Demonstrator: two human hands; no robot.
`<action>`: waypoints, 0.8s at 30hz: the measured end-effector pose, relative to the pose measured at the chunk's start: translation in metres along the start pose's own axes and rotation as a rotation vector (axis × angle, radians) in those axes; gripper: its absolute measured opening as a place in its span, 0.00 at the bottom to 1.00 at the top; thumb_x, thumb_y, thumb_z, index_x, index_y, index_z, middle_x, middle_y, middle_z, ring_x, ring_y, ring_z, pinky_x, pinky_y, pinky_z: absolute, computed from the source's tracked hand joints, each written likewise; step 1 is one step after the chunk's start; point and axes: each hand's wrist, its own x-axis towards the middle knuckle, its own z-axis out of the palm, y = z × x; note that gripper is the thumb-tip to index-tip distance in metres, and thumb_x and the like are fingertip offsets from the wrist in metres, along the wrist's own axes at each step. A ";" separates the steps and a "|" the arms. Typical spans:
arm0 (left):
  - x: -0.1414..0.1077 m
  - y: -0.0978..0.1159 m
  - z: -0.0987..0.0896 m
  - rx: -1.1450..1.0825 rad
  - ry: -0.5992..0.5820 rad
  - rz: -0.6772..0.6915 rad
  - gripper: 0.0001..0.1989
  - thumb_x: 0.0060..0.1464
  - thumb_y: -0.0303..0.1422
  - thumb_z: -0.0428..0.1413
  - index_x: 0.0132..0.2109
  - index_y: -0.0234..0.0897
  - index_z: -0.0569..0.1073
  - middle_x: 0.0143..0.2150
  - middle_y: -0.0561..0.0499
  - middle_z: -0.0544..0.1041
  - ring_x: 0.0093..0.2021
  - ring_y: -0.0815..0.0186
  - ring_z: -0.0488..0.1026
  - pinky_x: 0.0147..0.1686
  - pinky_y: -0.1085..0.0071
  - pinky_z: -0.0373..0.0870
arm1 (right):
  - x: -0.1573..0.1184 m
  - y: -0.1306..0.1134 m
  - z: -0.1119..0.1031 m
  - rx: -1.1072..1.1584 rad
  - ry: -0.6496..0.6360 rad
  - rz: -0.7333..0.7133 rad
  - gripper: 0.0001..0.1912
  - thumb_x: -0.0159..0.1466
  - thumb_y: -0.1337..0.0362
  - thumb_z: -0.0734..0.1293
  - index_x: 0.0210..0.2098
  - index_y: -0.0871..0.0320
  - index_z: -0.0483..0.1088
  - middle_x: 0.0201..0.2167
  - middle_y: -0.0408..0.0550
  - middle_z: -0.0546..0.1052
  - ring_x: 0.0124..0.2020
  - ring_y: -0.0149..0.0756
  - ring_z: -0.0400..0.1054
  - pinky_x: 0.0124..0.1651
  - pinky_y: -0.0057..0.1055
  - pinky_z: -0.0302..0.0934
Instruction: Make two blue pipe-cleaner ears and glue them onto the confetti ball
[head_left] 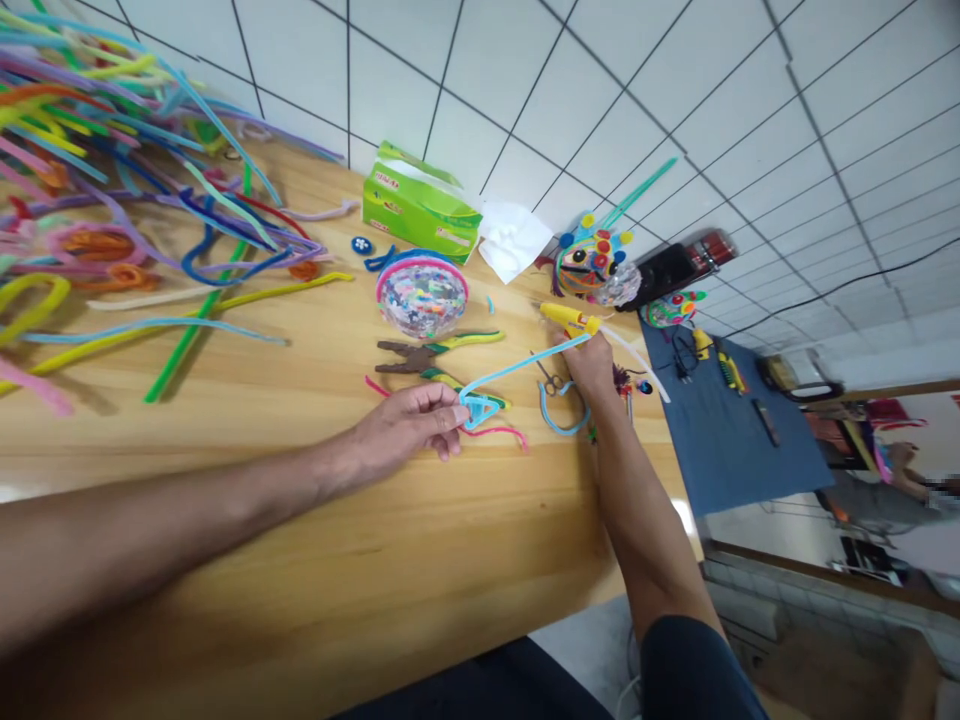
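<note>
My left hand (421,412) pinches a light blue pipe cleaner (482,410) whose near end is bent into a small triangle. Its long straight end slants up to the right, reaching the glue gun. My right hand (592,362) is closed around the yellow glue gun (568,318), its fingers partly hidden. A whitish glue stick (637,358) trails from the gun's back. Pliers (416,357) with green and yellow handles lie just beyond my left hand, and a red pipe cleaner (506,432) passes beneath it. Scissors (553,382) and a curved blue pipe cleaner (562,425) lie left of my right forearm.
Many coloured pipe cleaners (187,200) cover the left of the table. A multicoloured domed piece (421,295) stands before a green tissue box (420,205). Decorated figures (589,262) stand by the tiled wall. On the right are a blue mat (720,430) and another person's arm (904,475).
</note>
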 end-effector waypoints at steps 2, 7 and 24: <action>0.000 0.002 0.002 -0.007 0.005 0.007 0.23 0.48 0.46 0.77 0.36 0.36 0.76 0.29 0.53 0.81 0.28 0.70 0.76 0.31 0.73 0.72 | -0.012 0.004 -0.010 0.044 0.020 0.012 0.31 0.60 0.49 0.71 0.54 0.65 0.77 0.53 0.68 0.83 0.53 0.57 0.77 0.60 0.53 0.70; 0.000 0.007 0.004 -0.036 -0.005 0.003 0.20 0.51 0.42 0.76 0.37 0.35 0.75 0.31 0.52 0.82 0.28 0.71 0.77 0.31 0.74 0.72 | -0.082 -0.015 -0.053 0.134 0.139 -0.117 0.20 0.61 0.52 0.74 0.48 0.58 0.80 0.48 0.59 0.85 0.50 0.50 0.77 0.62 0.54 0.69; 0.000 0.003 0.005 0.083 0.050 0.121 0.14 0.57 0.35 0.72 0.39 0.36 0.74 0.26 0.56 0.78 0.25 0.72 0.75 0.29 0.75 0.71 | -0.140 -0.131 -0.028 0.770 -0.293 -0.229 0.07 0.65 0.57 0.77 0.37 0.53 0.84 0.34 0.44 0.84 0.35 0.36 0.76 0.39 0.34 0.72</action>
